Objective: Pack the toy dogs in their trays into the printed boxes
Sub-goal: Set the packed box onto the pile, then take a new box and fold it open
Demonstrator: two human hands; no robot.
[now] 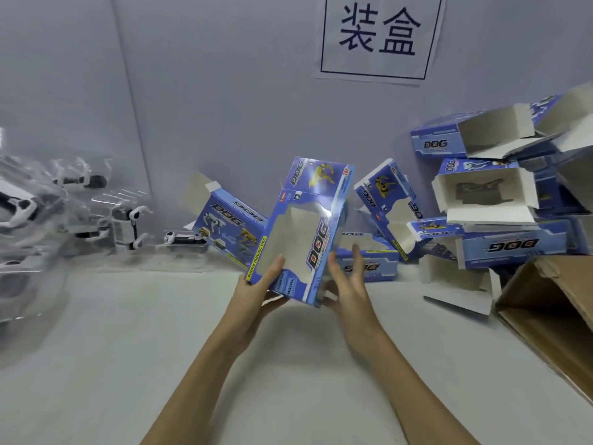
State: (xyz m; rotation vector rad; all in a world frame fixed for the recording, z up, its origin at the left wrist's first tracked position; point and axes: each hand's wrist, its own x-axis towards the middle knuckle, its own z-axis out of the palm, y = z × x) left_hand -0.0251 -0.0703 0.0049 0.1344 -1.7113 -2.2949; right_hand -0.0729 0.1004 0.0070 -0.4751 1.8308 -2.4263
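Held box [305,232]: printed card, glossy blue outside with glare on the upper face, plain matt white inside. Window film, if any, can't tell. Box pile [487,187] at the bench's far right: same glossy print, matt white liners and flaps. Carton [545,303] on the right edge: raw brown corrugated, matt, torn rough at the lip. Trays [38,213] at the left edge: clear thin plastic, shiny. Toy dogs [128,224] in them: smooth white and black plastic. Bench [128,348]: smooth, pale, matt. Wall sign [378,36]: plain white paper, black print.
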